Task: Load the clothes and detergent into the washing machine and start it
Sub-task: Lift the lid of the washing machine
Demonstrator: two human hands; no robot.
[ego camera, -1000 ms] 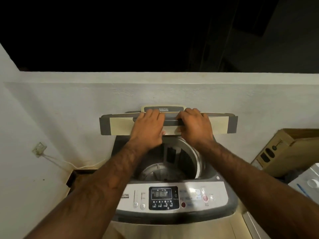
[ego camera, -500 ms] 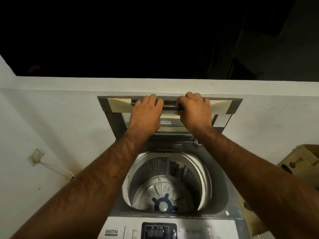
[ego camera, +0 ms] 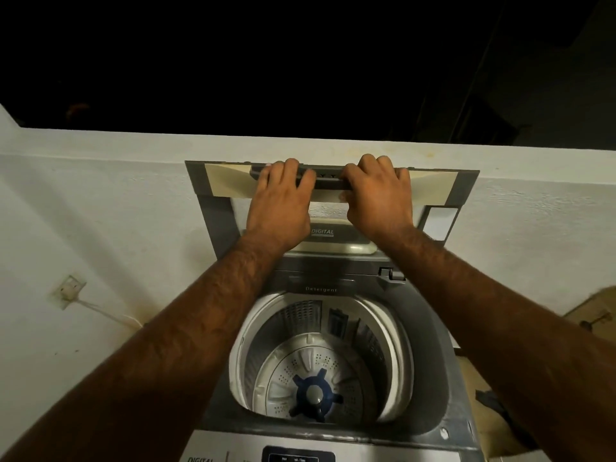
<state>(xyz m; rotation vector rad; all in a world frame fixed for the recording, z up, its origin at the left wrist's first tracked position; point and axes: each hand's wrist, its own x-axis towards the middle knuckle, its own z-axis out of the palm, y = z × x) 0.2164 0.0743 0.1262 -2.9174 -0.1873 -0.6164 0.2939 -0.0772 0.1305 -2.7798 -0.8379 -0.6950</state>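
Both the left hand and right hand grip the raised lid along its far edge, the empty drum directly below them.

Home laundry corner: washing machine

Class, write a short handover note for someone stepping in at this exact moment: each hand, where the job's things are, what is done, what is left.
Left hand: gripping the handle bar of the lid.
Right hand: gripping the same bar, beside the left.
Lid: raised, near upright against the wall.
Drum: open and empty; blue pulsator hub visible.
Detergent drawer: shut.
Done: lid opened.
Left: load clothes, add detergent, close lid, start. Clothes and detergent are not in view.
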